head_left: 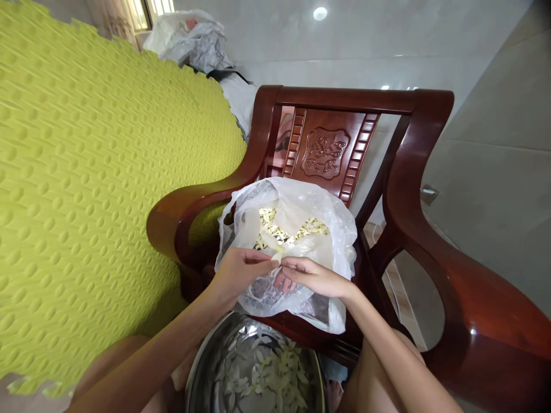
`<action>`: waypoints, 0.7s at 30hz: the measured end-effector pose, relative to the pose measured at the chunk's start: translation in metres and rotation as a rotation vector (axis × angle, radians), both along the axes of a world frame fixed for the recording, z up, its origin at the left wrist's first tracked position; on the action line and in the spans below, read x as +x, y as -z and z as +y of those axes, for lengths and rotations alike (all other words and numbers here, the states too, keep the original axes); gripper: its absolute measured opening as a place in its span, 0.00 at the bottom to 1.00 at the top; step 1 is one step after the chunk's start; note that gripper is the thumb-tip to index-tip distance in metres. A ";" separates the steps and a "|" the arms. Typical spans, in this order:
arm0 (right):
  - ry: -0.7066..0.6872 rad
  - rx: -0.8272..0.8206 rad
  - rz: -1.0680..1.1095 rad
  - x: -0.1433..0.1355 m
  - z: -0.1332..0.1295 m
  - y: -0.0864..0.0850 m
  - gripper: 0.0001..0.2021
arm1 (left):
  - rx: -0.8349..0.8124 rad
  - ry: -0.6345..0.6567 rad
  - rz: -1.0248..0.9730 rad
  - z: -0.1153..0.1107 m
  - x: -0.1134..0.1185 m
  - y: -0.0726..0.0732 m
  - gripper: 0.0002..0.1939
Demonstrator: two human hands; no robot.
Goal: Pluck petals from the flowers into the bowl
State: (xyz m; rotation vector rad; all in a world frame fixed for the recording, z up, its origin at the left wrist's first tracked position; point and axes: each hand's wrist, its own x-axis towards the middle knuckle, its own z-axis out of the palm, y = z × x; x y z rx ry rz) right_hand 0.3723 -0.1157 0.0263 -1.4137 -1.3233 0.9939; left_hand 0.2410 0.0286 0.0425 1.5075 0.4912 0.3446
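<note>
A translucent plastic bag [340, 223] lies open on the seat of a dark red wooden chair, with many small pale yellow-white pieces [316, 226] inside. Over its front part, my left hand [243, 272] and my right hand [312, 276] meet, fingertips close together. Between them they pinch a pale, petal-like flower [279, 252]. Thumb and fingers of each hand are pressed together on it. Below my hands, a round metal basin [202, 367] holds a heap of whitish-green flowers [284, 376], loosely spread on the left and denser on the right.
The carved wooden chair [348, 97] has thick curved armrests on both sides of the bag. A large yellow-green textured foam mat [99, 166] stands along the left. Plastic bags [189, 40] lie behind it. My legs flank the basin.
</note>
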 end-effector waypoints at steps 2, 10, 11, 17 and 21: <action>0.085 0.064 0.035 -0.002 0.003 -0.001 0.16 | 0.031 -0.029 -0.009 0.001 0.000 -0.001 0.12; 0.172 0.074 -0.013 -0.004 0.001 -0.002 0.17 | -0.049 0.033 -0.121 0.002 0.002 0.002 0.29; 0.175 0.059 -0.029 0.000 0.000 -0.001 0.17 | -0.049 0.045 -0.106 0.003 0.002 0.003 0.30; 0.266 0.183 0.199 0.015 -0.001 0.003 0.24 | 0.071 0.131 -0.068 0.010 0.000 0.005 0.23; 0.212 0.218 0.321 0.006 -0.003 -0.004 0.25 | 0.303 0.231 -0.068 0.012 -0.005 0.006 0.21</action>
